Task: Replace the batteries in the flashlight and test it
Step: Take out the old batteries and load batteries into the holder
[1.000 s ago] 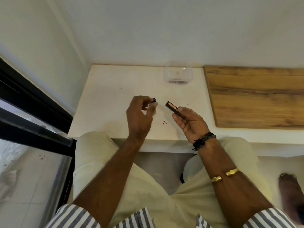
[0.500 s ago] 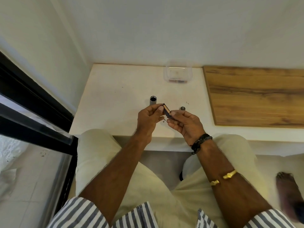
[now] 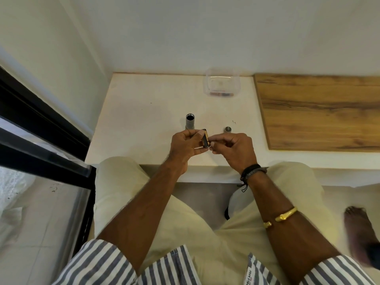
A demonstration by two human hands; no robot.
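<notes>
A: Position of the hands?

B: Both raised over the near edge of the white worktop (image 3: 144,112), close together. Left hand (image 3: 185,146) pinches a small dark battery holder (image 3: 205,141) between thumb and curled fingers. Right hand (image 3: 234,150) has thumb and forefinger tips closed on the holder's right side, the other fingers curled under.

A: Holder details?

B: Oblong, black, with a copper-coloured strip along one long edge. It stands roughly on end between the two hands. Cannot tell whether there are cells in it.

A: Flashlight?

B: The flashlight body (image 3: 190,121) is a grey tube standing upright on the worktop just beyond the left hand, its open dark mouth facing up. The tail cap (image 3: 227,129) sits apart from it, to the right, just beyond the right hand's knuckles.

A: Other things on the surface?

B: A clear plastic container (image 3: 222,83) at the back by the wall, with something dark and reddish against its near side, too small to name. A wooden board (image 3: 318,112) lies on the right part of the worktop.

A: The person?

B: Seated, in pale trousers and striped sleeves. A black wristband (image 3: 251,170) and a gold bracelet (image 3: 281,217) on the right arm.
</notes>
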